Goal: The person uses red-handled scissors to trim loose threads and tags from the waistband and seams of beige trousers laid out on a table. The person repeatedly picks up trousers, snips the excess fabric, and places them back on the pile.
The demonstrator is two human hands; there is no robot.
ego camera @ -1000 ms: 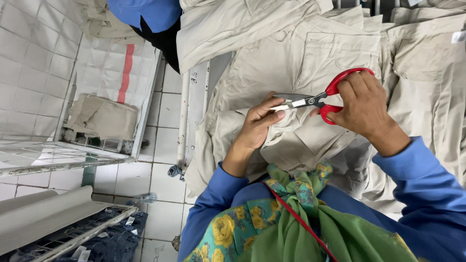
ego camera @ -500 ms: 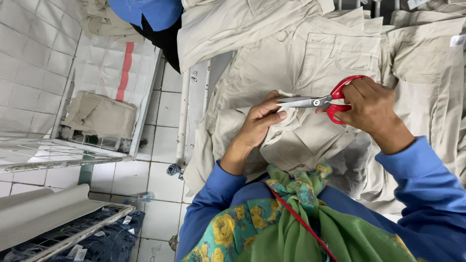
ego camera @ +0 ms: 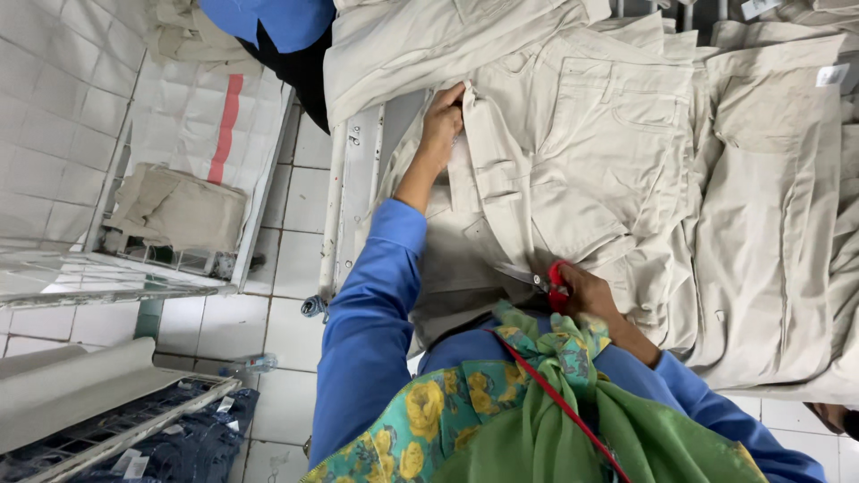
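Beige garment (ego camera: pixel 573 161) lies spread flat on the table, pockets up, middle of the scene. It sits on top of other beige pieces (ego camera: pixel 778 224) that run off to the right.

Left hand (ego camera: pixel 443 121) is stretched to the far left edge of the garment, fingers closed on the fabric there, pinching a fold along the front strip.

Right hand (ego camera: pixel 586 293) is at the near edge, close to the body, fingers through the red handles of the scissors (ego camera: pixel 541 282). The blades point left and look closed or nearly so; I can't tell for sure, they're small and partly hidden. The tips rest on or just over the near hem.

My read on the step: positioning and inspecting, not cutting. One hand is straightening the cloth while the scissors are parked near.

Any snip from here would need the fabric held taut by the left hand, with the blades kept off the main cloth and on loose thread only.

Around it:
- white metal table rail (ego camera: pixel 353 179) at the left
- green floral scarf (ego camera: pixel 537 402) hanging near, close to the scissors, so a snag risk
- another person in blue (ego camera: pixel 277 18) at the far left
- wire rack with folded cloth (ego camera: pixel 174 210) further left, over tiled floor
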